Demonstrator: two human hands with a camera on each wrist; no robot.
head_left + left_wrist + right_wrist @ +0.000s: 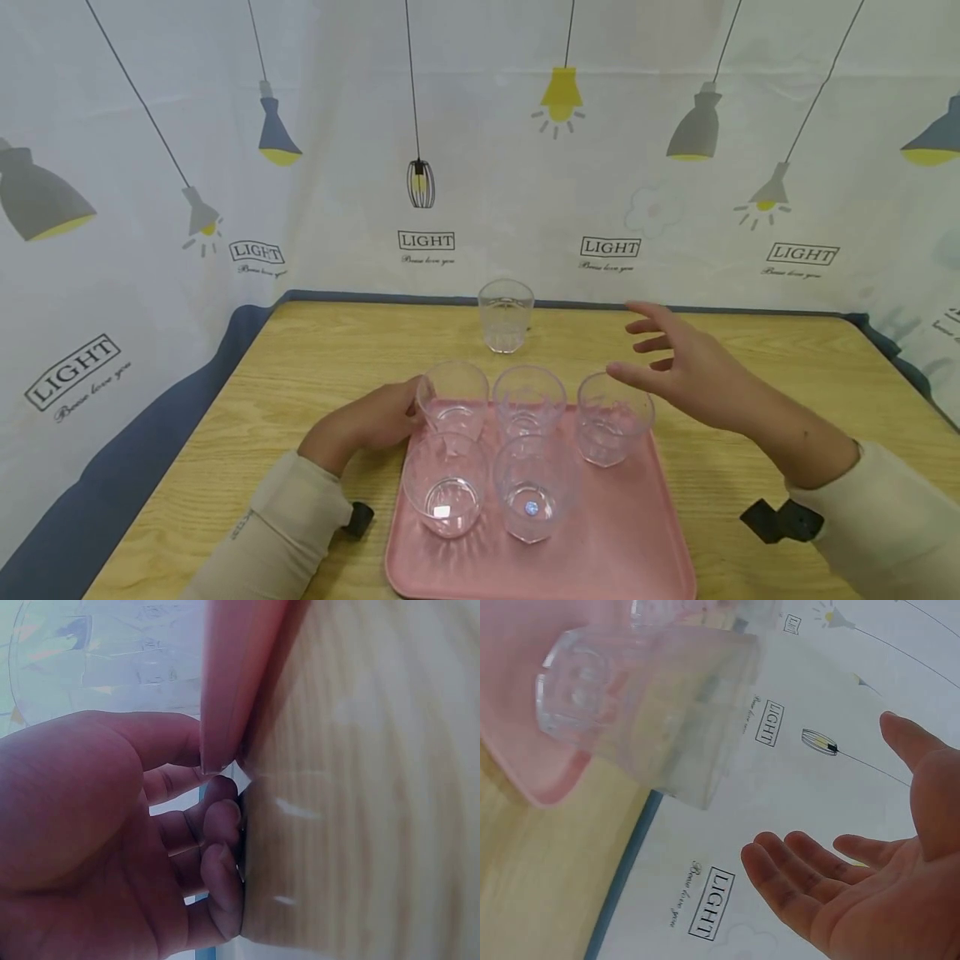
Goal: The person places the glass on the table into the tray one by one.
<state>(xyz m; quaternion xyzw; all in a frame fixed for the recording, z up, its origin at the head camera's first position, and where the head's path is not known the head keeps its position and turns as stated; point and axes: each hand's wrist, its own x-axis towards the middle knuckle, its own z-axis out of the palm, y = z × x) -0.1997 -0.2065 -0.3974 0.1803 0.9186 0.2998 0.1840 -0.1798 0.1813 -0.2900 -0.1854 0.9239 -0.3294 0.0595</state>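
Note:
Several clear plastic cups stand upright on a pink tray [615, 550]: a back row with a left cup [453, 392], a middle cup [528, 396] and a right cup [609, 433], and a front row with two cups. My left hand [386, 415] grips the tray's far left corner beside the back left cup. In the left wrist view its thumb [169, 739] meets the tray's edge while the other fingers curl low by the table. Raised in the air, my right hand [693, 367] holds nothing. Its fingers are spread, and the thumb overlaps the back right cup's rim in the head view.
Another clear cup [506, 317] stands on the wooden table [360, 333] beyond the tray, near the back edge. A white curtain [510, 183] printed with lamps hangs behind the table and along both sides.

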